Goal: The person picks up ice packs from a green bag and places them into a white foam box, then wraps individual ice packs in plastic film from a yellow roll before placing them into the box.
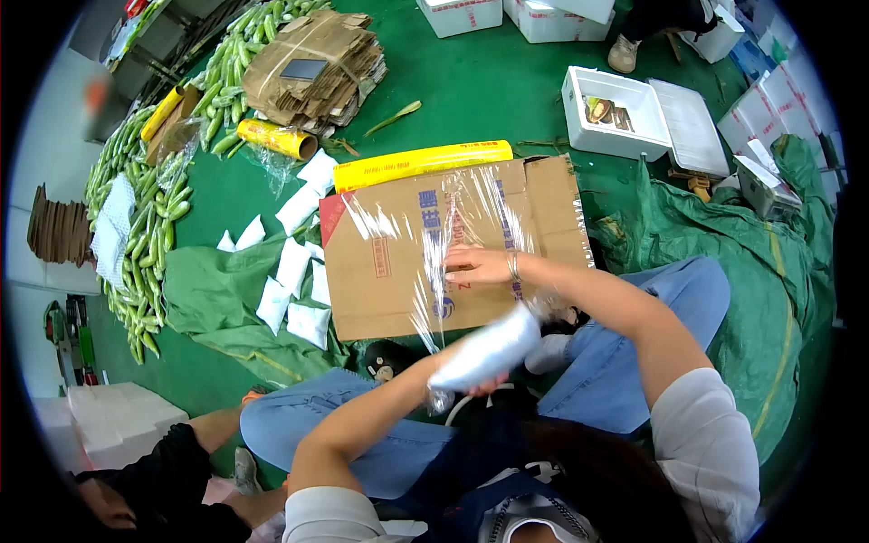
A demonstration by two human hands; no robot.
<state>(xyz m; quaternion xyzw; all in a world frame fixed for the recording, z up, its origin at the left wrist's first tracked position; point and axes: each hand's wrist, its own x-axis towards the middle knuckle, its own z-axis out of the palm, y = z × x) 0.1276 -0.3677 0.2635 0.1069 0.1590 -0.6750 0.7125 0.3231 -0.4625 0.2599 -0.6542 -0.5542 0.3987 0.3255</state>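
A long, pale white packet (487, 348), blurred by motion and with clear film about it, is in my left hand (489, 385), whose fingers show only partly beneath it. My right hand (478, 265) lies on the clear plastic film (436, 244) over a flattened cardboard box (371, 271), its fingers stretched out to the left. Along the cardboard's far edge runs a yellow cling film roll (421, 165). Left of the cardboard are several white pillow-shaped packs (291, 265), resembling the packet in my hand.
Green vegetables (145, 244) are piled at the left. Near them lie a cardboard stack (312, 68) and another yellow roll (276, 138). An open foam box (615, 118) stands at the far right, beyond green sacking (715, 244). Another person's leg (217, 430) is at lower left.
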